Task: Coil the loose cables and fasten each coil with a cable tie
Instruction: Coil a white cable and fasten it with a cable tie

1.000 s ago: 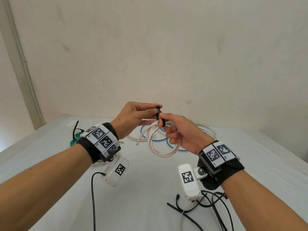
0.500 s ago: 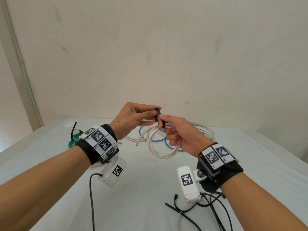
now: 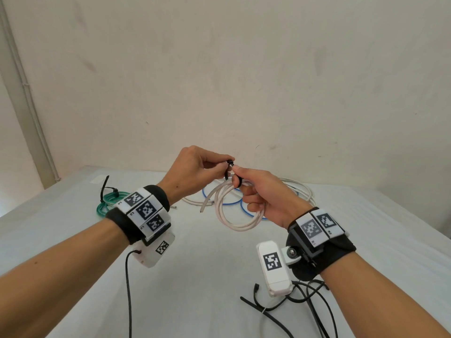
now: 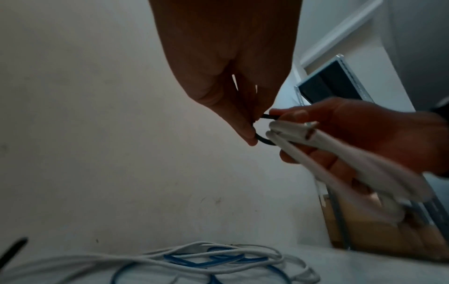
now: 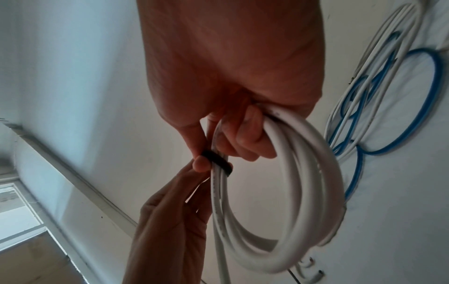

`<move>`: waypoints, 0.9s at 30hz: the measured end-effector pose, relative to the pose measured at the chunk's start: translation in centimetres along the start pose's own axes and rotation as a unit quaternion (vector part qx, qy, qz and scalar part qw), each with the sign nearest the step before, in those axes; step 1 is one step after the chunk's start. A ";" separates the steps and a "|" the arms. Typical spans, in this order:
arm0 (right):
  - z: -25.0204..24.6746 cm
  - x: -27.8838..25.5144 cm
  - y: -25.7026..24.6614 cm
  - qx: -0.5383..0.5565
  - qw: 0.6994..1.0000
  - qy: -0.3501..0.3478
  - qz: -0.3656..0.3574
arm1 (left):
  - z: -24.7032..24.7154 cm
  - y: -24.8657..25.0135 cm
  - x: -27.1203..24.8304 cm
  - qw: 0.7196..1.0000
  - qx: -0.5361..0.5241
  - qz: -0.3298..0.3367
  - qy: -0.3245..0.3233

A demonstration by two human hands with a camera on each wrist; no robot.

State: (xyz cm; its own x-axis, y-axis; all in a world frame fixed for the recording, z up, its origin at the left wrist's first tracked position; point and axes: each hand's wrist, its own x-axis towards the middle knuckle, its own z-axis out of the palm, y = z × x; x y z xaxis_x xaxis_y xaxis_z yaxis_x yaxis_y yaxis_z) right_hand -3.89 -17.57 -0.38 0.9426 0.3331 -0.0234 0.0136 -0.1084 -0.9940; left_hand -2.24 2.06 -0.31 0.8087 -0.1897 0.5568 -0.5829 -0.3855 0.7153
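Above white table (image 3: 195,276), both hands hold white coil (image 3: 234,215) hanging downward.

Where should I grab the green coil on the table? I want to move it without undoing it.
Judging from the head view, pinch the green coil at its far side, where a black cable tie already bunches the loops. Come from above, since it lies flat on the table.

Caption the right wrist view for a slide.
Right hand holds a white cable coil while the left hand works a black cable tie round it.
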 end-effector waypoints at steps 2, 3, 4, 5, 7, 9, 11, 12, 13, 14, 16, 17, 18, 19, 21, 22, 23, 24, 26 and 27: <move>-0.1 0.0 0.0 -0.021 1.000 0.003 -0.009 | -0.2 0.5 -0.1 0.995 -0.085 -0.056 -0.009; 0.0 0.0 0.0 -0.028 0.999 0.004 -0.014 | -0.3 0.7 -0.1 0.988 -0.128 -0.088 -0.014; 0.1 0.1 -0.1 -0.034 0.999 0.004 -0.021 | -0.4 0.8 -0.1 0.976 -0.178 -0.126 -0.024; 0.2 0.1 -0.1 -0.039 0.999 0.005 -0.029 | -0.4 0.7 0.0 0.957 -0.236 -0.166 -0.037; 0.6 0.2 -0.1 -0.050 0.998 0.007 -0.041 | -0.5 0.4 0.2 0.907 -0.350 -0.227 -0.055; 0.7 0.3 -0.1 -0.056 0.997 0.005 -0.052 | -0.6 0.2 0.4 0.879 -0.401 -0.251 -0.060; 0.7 0.3 -0.1 -0.064 0.996 0.006 -0.061 | -0.7 0.2 0.3 0.880 -0.395 -0.253 -0.077; 0.7 0.2 -0.1 -0.069 0.995 0.009 -0.067 | -0.7 0.3 0.2 0.886 -0.381 -0.250 -0.090; 0.7 0.2 -0.1 -0.074 0.994 0.013 -0.073 | -0.8 0.3 0.2 0.892 -0.363 -0.249 -0.103; 0.7 0.2 -0.1 -0.080 0.994 0.017 -0.078 | -1.0 0.2 0.2 0.899 -0.342 -0.249 -0.113; 0.9 0.4 0.1 -0.088 0.992 0.028 -0.087 | -1.4 0.2 0.4 0.919 -0.289 -0.242 -0.111; 1.1 0.5 0.3 -0.086 0.992 0.033 -0.090 | -1.6 0.2 0.6 0.930 -0.267 -0.234 -0.095; 1.2 0.7 0.5 -0.078 0.992 0.038 -0.093 | -1.6 0.3 0.8 0.939 -0.252 -0.224 -0.072; 1.2 0.8 0.6 -0.065 0.992 0.042 -0.096 | -1.6 0.4 0.9 0.945 -0.244 -0.214 -0.048; 1.3 1.1 0.8 -0.038 0.993 0.048 -0.100 | -1.6 0.3 1.0 0.953 -0.235 -0.192 -0.007; 1.3 1.1 0.8 -0.031 0.993 0.051 -0.101 | -1.6 0.1 1.0 0.957 -0.230 -0.178 0.009; 1.2 1.2 0.8 -0.030 0.993 0.053 -0.101 | -1.4 0.0 0.9 0.960 -0.226 -0.163 0.022; 1.3 1.2 0.7 -0.030 0.993 0.056 -0.097 | -1.3 -0.2 0.8 0.963 -0.223 -0.150 0.036; 1.5 1.5 0.5 -0.017 0.995 0.065 -0.079 | -0.9 -0.3 0.8 0.966 -0.212 -0.129 0.068; 1.7 1.6 0.3 -0.013 0.995 0.068 -0.071 | -0.7 -0.3 0.8 0.969 -0.201 -0.119 0.083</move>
State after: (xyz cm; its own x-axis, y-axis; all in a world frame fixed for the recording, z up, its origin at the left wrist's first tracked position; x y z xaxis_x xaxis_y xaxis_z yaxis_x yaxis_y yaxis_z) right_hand -2.89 -15.51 -0.92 0.9671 0.2165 0.1335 0.1568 -0.0941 -0.9831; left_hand -1.49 2.62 0.20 0.9193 0.0219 0.3929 -0.3928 -0.0104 0.9196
